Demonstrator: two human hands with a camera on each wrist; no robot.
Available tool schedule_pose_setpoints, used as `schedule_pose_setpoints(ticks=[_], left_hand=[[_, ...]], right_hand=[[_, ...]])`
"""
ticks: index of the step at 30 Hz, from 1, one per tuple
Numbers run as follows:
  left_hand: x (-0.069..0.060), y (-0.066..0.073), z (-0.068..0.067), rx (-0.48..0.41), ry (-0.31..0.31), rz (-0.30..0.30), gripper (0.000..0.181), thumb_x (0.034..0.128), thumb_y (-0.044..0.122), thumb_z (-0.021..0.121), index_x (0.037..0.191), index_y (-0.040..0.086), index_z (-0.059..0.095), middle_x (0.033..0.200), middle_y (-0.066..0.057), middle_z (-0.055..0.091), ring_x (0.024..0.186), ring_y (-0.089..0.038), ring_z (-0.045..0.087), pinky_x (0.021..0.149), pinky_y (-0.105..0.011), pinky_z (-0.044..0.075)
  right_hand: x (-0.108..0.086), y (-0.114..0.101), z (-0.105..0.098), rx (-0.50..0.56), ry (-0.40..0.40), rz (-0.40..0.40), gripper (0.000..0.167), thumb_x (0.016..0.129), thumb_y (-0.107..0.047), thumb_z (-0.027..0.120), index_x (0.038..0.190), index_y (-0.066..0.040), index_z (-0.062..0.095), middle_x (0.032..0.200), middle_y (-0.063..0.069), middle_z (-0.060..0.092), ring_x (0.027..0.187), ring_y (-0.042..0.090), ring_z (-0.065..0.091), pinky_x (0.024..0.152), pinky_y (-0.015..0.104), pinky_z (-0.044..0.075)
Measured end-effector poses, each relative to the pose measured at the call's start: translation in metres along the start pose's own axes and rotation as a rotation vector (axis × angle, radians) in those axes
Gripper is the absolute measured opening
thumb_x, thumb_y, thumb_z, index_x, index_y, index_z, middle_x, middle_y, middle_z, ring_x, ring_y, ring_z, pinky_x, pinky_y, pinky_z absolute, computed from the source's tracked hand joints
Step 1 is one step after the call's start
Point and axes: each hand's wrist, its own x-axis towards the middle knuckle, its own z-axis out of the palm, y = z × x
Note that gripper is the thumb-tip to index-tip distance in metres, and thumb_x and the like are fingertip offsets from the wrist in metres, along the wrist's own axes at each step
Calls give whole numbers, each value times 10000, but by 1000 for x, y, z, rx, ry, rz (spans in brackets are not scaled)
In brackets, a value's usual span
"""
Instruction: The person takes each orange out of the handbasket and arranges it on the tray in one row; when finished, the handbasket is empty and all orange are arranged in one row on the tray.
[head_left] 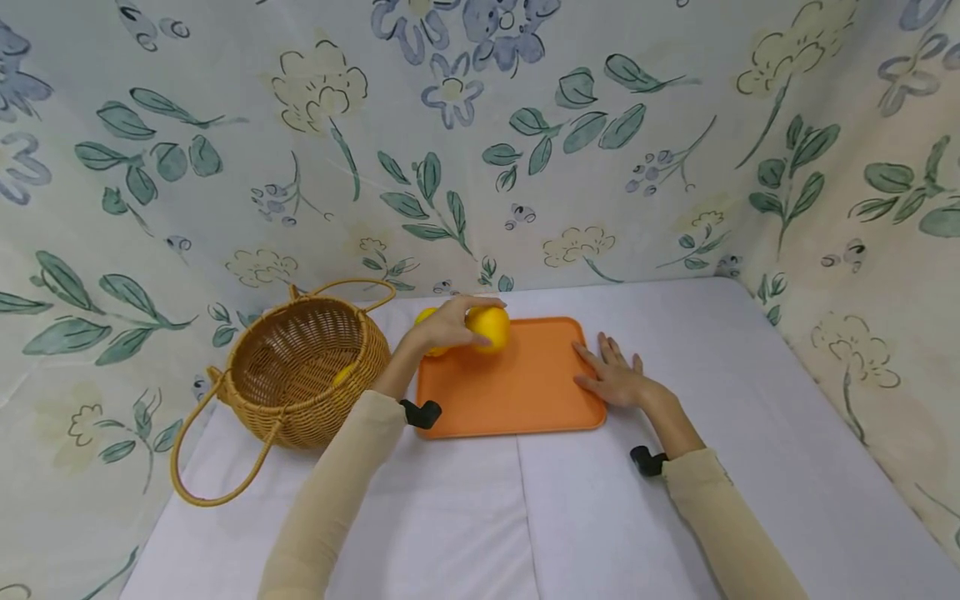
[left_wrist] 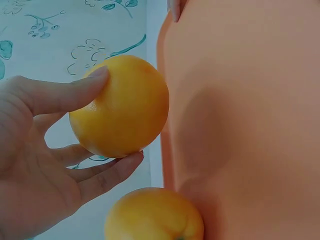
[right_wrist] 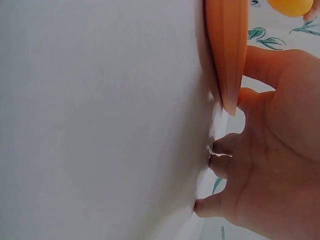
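The left hand [head_left: 448,325] grips a round yellow-orange fruit [head_left: 489,328] above the far left part of an orange tray [head_left: 517,387]. In the left wrist view the thumb and fingertips of the hand [left_wrist: 45,145] hold this fruit [left_wrist: 125,107] by its sides. A second such fruit [left_wrist: 155,215] lies at the tray's left side, partly hidden behind the left hand in the head view. The right hand [head_left: 621,379], fingers spread, touches the tray's right edge; in the right wrist view some fingertips of that hand [right_wrist: 285,130] reach the white cloth beside the tray [right_wrist: 228,50].
A wicker basket [head_left: 300,421] with two raised handles stands left of the tray, with something yellow [head_left: 343,374] inside. White cloth [head_left: 600,517] covers the table. A floral curtain [head_left: 450,167] hangs behind and at both sides.
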Motion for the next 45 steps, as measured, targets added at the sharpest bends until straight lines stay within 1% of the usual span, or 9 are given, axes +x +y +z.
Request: schedule_pose_setpoints(ticks=[7,11,13,20,27,30,35,39,45], left_hand=[[11,0,15,78,-20,-18,665,885,56,778,1497,207,564,1534,-59,542,1381,-305,459,1239,-515,330],[16,-4,20,114,-35,-32,674,893,56,779,1508,214,553,1540,-57,540,1402,-307,449,1251,-519,310],[16,-6,22,113,-38,-43,676,896,54,777,1512,211,548,1542,-60,537,1409,-312,446,1254,-527,304],[16,-13,22,60,-40,-71,680,914,59,757,1529,238,527,1577,-52,501,1458,-315,412,1272,-545,267],[13,-15,22,35,-45,-71,681,947,49,716,1555,254,487,1633,-76,422,1511,-322,365,1291,-541,230],[12,-16,24,47,-37,-78,695,951,51,714,1567,256,468,1669,-111,356,1539,-338,332,1293,-551,220],[12,-15,27,107,-7,-71,722,928,80,758,1573,199,458,1711,-182,226,1565,-391,277,1284,-585,218],[12,-15,29,133,19,-52,717,930,93,763,1573,173,457,1722,-146,211,1571,-376,270,1290,-563,218],[11,-19,31,106,34,-37,681,972,69,700,1587,198,436,1733,-76,216,1590,-330,248,1305,-527,194]], right_hand=[[-1,0,0,6,-1,2,706,1097,-412,448,1660,-96,161,1680,337,-136,1562,527,-133,1163,793,-127],[0,1,1,1,-2,7,708,1098,-414,446,1662,-102,155,1684,328,-138,1565,519,-134,1166,789,-128],[1,1,1,4,1,5,709,1095,-414,451,1660,-99,161,1683,331,-135,1564,521,-132,1164,791,-130],[0,0,1,5,-2,5,714,1093,-426,453,1659,-100,167,1680,337,-132,1562,524,-134,1160,791,-137],[0,-1,0,0,-2,15,716,1093,-427,456,1662,-108,161,1687,326,-126,1565,521,-127,1169,786,-125],[1,-1,0,1,-3,11,718,1092,-433,456,1662,-111,161,1686,328,-127,1564,523,-128,1166,790,-125],[0,0,0,4,-3,16,721,1089,-438,462,1662,-113,167,1687,325,-126,1565,521,-127,1168,787,-128],[1,0,1,-1,0,20,718,1091,-429,462,1661,-108,166,1687,325,-128,1566,518,-128,1170,785,-126],[1,2,1,-6,4,15,718,1092,-434,456,1661,-106,166,1682,333,-131,1563,522,-131,1168,786,-129]])
